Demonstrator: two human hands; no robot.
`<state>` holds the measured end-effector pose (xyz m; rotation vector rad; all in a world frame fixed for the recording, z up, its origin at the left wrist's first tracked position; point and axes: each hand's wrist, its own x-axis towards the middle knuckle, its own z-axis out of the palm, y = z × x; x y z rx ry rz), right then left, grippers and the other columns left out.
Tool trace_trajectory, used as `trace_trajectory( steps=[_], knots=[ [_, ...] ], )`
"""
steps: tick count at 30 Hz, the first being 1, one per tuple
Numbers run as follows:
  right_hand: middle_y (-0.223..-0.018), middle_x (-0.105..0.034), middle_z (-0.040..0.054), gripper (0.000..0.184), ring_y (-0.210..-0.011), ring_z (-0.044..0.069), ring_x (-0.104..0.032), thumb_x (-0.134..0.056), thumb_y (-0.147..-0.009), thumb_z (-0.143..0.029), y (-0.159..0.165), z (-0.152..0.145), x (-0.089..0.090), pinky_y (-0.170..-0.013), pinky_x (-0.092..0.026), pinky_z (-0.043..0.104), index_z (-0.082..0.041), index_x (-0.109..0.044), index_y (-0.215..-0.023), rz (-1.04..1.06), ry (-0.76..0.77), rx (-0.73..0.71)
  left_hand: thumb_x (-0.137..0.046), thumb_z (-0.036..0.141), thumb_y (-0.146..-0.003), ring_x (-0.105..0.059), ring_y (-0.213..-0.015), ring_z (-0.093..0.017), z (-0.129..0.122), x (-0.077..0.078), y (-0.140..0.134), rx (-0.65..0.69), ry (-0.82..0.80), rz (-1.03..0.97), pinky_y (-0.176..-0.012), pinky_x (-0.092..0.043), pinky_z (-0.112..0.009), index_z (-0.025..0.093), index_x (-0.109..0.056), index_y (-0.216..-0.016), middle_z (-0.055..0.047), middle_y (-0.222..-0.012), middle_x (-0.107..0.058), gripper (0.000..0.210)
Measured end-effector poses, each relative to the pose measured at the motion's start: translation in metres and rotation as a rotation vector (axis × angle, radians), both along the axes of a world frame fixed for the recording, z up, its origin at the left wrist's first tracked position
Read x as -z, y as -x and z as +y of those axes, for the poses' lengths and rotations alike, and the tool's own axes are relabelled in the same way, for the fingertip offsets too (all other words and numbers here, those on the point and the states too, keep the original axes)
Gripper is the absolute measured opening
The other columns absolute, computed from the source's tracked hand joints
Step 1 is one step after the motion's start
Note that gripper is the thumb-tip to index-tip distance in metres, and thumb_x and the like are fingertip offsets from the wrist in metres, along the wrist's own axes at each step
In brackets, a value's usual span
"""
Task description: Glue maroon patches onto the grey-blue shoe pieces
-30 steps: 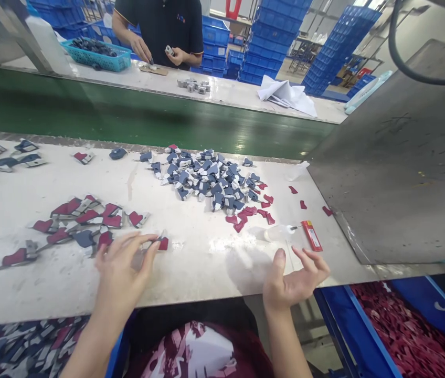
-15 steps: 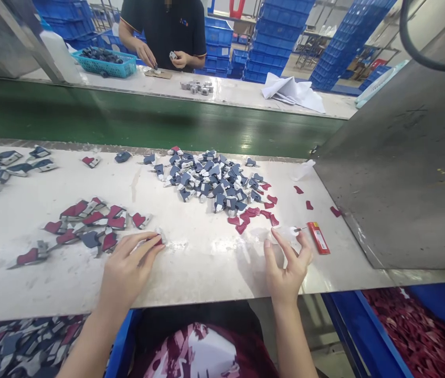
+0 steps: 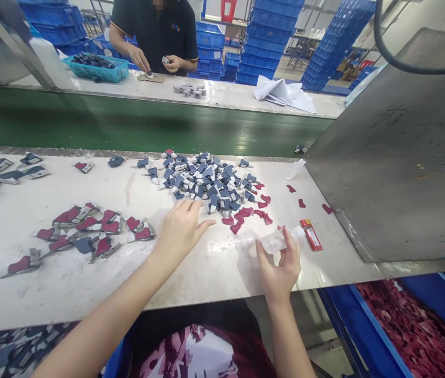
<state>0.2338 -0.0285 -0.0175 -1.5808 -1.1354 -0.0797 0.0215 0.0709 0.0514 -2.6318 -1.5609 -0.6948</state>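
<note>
Dozens of blue-and-white pieces (image 3: 210,181) lie heaped on the pale surface (image 3: 209,278), just beyond the left hand (image 3: 179,226), whose thumb is spread away from its fingers; whether the fingertips touch the heap is hidden. The right hand (image 3: 281,270) has its fingers curled around a translucent bottle (image 3: 272,241), with a red packet (image 3: 311,234) just right of them. Loose red pieces (image 3: 246,212) lie between the two hands, slightly beyond the fingers. Well to their right rises a metal panel (image 3: 399,168). Across a green strip (image 3: 144,123), far past all the fingers, a co-worker (image 3: 154,34) is at a second surface (image 3: 228,94), before stacked blue crates (image 3: 272,37).
</note>
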Motion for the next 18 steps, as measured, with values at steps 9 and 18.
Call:
trace_trajectory(
  steps=[9, 18],
  knots=[
    [-0.110, -0.068, 0.0086, 0.072, -0.076, 0.017, -0.069, -0.082, -0.075, -0.022, 0.004, -0.005, -0.001, -0.069, -0.063, 0.038, -0.026, -0.046, -0.137, 0.014, -0.224, -0.087, -0.050, 0.021, -0.098, -0.065, -0.090, -0.025, 0.005, 0.005, -0.013, 0.033, -0.002, -0.069, -0.079, -0.051, -0.034, 0.013, -0.067, -0.098, -0.011, -0.095, -0.071, 0.018],
    [-0.089, -0.073, 0.0112, 0.035, -0.077, 0.025, -0.072, -0.062, -0.088, -0.038, 0.022, -0.024, -0.007, -0.065, -0.061, 0.036, -0.015, -0.068, -0.114, 0.048, -0.114, -0.173, -0.066, 0.036, -0.088, -0.065, -0.064, -0.016, -0.059, 0.036, 0.024, -0.057, 0.399, -0.505, -0.062, -0.050, -0.026, 0.020, -0.074, -0.094, -0.001, -0.079, -0.075, 0.019]
  ],
)
